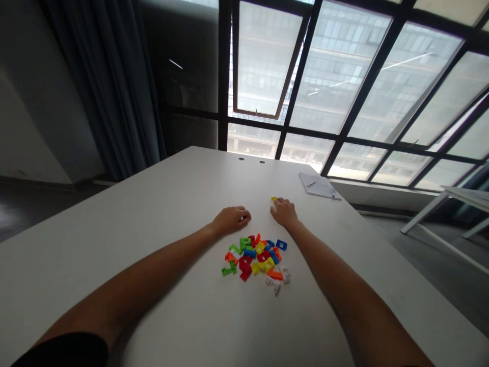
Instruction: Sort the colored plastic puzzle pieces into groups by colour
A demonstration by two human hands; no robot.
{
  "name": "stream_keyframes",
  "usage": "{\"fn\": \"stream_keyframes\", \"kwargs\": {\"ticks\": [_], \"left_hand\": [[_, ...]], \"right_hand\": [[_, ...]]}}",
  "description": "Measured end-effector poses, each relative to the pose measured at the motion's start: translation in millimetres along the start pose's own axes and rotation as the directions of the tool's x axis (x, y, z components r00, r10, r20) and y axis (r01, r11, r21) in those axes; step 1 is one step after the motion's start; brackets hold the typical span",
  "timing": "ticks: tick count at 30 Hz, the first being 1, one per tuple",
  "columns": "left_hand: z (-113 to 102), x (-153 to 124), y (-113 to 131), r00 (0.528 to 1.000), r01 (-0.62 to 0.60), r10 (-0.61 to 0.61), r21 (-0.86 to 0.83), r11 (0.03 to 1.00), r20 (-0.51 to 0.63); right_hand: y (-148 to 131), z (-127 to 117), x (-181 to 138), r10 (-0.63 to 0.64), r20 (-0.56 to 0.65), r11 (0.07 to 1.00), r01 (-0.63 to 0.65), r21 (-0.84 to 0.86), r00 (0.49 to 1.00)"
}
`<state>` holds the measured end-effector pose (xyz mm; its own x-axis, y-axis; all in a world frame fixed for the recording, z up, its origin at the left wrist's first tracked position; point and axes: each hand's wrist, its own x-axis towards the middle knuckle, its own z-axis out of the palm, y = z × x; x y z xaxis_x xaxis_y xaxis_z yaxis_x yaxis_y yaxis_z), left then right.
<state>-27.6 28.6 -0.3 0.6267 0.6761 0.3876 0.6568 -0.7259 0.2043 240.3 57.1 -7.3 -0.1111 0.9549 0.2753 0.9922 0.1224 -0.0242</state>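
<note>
A heap of small plastic puzzle pieces (257, 257) in green, red, yellow, blue, orange and white lies on the white table (153, 229) between my forearms. My left hand (232, 219) rests on the table just beyond the heap, its fingers curled in, with something small and pale pinched at the fingertips that I cannot make out. My right hand (283, 210) lies a little further right, fingers closed over a yellow piece (273, 199) that shows at its far edge.
A white notepad with a pen (319, 185) lies near the table's far right corner. Two small holes (251, 160) sit by the far edge. Large windows stand behind the table; another white table (451, 204) is at the right.
</note>
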Motion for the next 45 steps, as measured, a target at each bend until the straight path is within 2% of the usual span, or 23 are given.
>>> {"fn": "stream_keyframes", "kwargs": {"ticks": [3,7,11,16,20,24,27,31,35,38,41,43,45], "left_hand": [[0,0,0,1.0,0.009,-0.009,-0.007,1.0,0.004],[0,-1,1,0.999,0.032,-0.032,-0.023,0.999,0.009],[-6,-5,7,0.998,0.041,-0.035,-0.135,0.99,0.052],[-14,-7,23,0.97,0.011,0.093,-0.428,0.904,0.223],[-13,-1,34,0.953,0.015,0.129,-0.466,0.885,0.276],[-10,3,34,0.941,0.097,0.096,-0.533,0.841,0.324],[-7,3,30,0.963,0.133,0.031,-0.577,0.805,0.266],[-1,4,32,0.993,0.114,-0.091,-0.609,0.785,0.069],[5,6,39,0.986,-0.002,-0.087,-0.534,0.845,-0.141],[11,6,42,0.978,-0.033,-0.09,-0.566,0.824,-0.187],[16,7,39,0.971,0.038,-0.181,-0.641,0.766,-0.158],[18,8,36,0.97,0.099,-0.223,-0.674,0.732,-0.101],[18,9,33,0.976,0.136,-0.217,-0.674,0.726,-0.037]], "right_hand": [[0,6,14,0.084,0.039,0.996,-0.085,0.023,0.996],[2,9,10,0.096,-0.021,0.993,-0.094,0.067,0.995],[4,6,-13,-0.009,-0.047,0.996,0.013,0.088,0.999],[7,0,-46,-0.204,-0.104,0.965,0.218,0.147,0.973],[7,-1,-57,-0.306,-0.169,0.916,0.338,0.214,0.937],[2,-3,-59,-0.367,-0.233,0.856,0.426,0.294,0.9],[-2,-6,-62,-0.362,-0.239,0.789,0.433,0.437,0.901],[-9,-11,-66,-0.29,-0.145,0.644,0.305,0.702,0.946],[-15,-12,-68,-0.251,-0.033,0.425,0.141,0.894,0.968],[-16,-9,-66,-0.183,-0.01,0.327,0.071,0.942,0.983],[-15,-6,-65,-0.104,-0.085,0.327,0.115,0.938,0.991],[-16,-6,-66,-0.086,-0.148,0.401,0.17,0.9,0.985],[-17,-9,-67,-0.087,-0.2,0.474,0.218,0.853,0.976]]}}
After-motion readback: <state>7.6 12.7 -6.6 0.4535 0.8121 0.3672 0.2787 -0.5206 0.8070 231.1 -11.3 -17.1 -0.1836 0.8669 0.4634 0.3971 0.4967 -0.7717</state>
